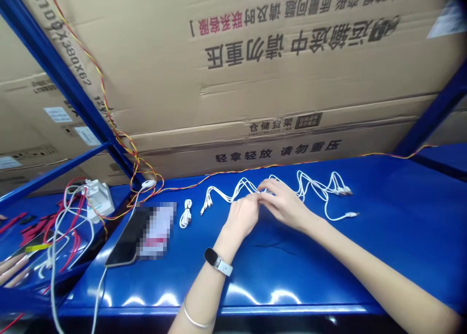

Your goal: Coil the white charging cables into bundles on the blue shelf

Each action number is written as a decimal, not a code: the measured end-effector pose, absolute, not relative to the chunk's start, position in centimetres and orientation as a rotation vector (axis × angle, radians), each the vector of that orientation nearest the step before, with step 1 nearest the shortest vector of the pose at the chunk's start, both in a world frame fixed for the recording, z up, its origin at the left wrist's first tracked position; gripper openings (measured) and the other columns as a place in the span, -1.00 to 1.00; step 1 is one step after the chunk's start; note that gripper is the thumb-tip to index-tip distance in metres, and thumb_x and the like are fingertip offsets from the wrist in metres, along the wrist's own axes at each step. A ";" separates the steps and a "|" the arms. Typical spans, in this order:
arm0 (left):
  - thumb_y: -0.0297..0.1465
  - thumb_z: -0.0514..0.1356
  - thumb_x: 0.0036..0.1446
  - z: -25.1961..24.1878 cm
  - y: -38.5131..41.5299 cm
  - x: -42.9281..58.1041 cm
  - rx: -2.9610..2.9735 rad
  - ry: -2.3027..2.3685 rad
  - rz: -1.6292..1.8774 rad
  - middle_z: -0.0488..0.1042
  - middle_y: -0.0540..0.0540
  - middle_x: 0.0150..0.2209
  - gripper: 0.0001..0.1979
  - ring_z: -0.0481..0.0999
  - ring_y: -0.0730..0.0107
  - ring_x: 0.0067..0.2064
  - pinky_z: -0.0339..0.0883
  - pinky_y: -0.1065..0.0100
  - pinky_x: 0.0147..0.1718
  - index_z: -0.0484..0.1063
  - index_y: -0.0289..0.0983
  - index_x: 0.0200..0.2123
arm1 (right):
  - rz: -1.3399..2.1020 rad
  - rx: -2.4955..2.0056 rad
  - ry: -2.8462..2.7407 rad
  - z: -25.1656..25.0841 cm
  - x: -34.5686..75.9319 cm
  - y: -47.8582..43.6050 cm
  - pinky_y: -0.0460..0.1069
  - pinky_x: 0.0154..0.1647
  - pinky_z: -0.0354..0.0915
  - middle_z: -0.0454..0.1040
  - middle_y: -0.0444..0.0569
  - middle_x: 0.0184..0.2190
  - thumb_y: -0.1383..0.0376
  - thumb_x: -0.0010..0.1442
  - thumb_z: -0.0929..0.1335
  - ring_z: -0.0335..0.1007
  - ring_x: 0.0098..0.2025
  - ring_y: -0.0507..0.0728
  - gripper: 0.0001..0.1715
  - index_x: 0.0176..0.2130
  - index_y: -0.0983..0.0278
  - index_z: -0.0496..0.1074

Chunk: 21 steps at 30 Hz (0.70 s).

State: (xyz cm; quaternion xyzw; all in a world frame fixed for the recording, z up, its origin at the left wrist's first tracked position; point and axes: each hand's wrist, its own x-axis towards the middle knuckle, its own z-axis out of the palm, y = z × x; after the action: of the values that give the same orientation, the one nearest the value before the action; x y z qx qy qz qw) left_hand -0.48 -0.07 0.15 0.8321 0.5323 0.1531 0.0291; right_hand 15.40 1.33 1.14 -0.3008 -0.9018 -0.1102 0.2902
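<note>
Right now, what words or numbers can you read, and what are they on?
Big cardboard box: "运输途中 请勿重压"
Same box, in red: "联系客服"
Same box, left edge: "380x62"
Lower cardboard box: "仓储货架"
Same lower box: "轻拿轻放 请勿重压"
Paper: too blurred to read
Small labels on the left boxes: too small to read

Black-faced smartwatch [215,261] on a white strap [226,268] and a thin silver bangle [195,318], both on the left forearm [204,295].
</note>
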 end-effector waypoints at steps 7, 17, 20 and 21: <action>-0.43 -0.12 0.26 0.2 0.0 -0.6 2.690 1.619 0.478 0.48 -0.18 -0.23 -0.74 0.49 0.24 -0.24 0.33 0.32 -0.33 0.32 -0.31 -0.13 | -0.002 -0.946 -2.244 0.6 14.8 0.9 0.03 -0.27 0.22 0.36 0.01 -0.41 0.40 0.17 0.21 0.25 -0.33 0.13 -0.89 -0.39 0.29 0.27; -0.43 -0.18 0.28 0.2 0.1 -1.2 2.858 1.378 0.624 0.45 -0.24 -0.22 -0.65 0.43 0.21 -0.15 0.32 0.30 -0.22 0.25 -0.33 0.02 | 1.226 -0.894 -1.720 1.4 15.6 1.7 -0.04 -0.28 0.22 0.32 -0.17 -0.48 0.30 0.02 0.33 0.27 -0.38 0.04 -0.84 -0.33 0.25 0.26; -0.41 -0.20 0.28 0.2 -0.3 -1.0 2.804 1.217 0.656 0.43 -0.30 -0.10 -0.59 0.43 0.18 -0.11 0.31 0.25 -0.17 0.18 -0.31 0.13 | 1.550 -0.860 -1.499 1.7 15.9 1.7 -0.08 -0.40 0.15 0.25 -0.19 -0.53 0.36 -0.07 0.32 0.19 -0.46 -0.01 -0.90 -0.47 0.27 0.24; -0.40 -0.20 0.28 0.1 -0.4 -0.8 2.777 1.182 0.670 0.42 -0.31 -0.09 -0.59 0.43 0.17 -0.11 0.30 0.24 -0.16 0.19 -0.30 0.13 | 1.639 -0.852 -1.431 1.7 15.9 1.8 -0.09 -0.44 0.12 0.23 -0.20 -0.55 0.38 -0.10 0.31 0.16 -0.49 -0.02 -0.89 -0.49 0.27 0.23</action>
State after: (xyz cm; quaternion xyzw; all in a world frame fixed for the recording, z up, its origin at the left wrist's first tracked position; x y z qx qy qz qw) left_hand -0.84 -0.38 0.13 0.8979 0.3823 0.2166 0.0250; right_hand 15.92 1.75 1.69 -0.3356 -0.5636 0.6453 0.3916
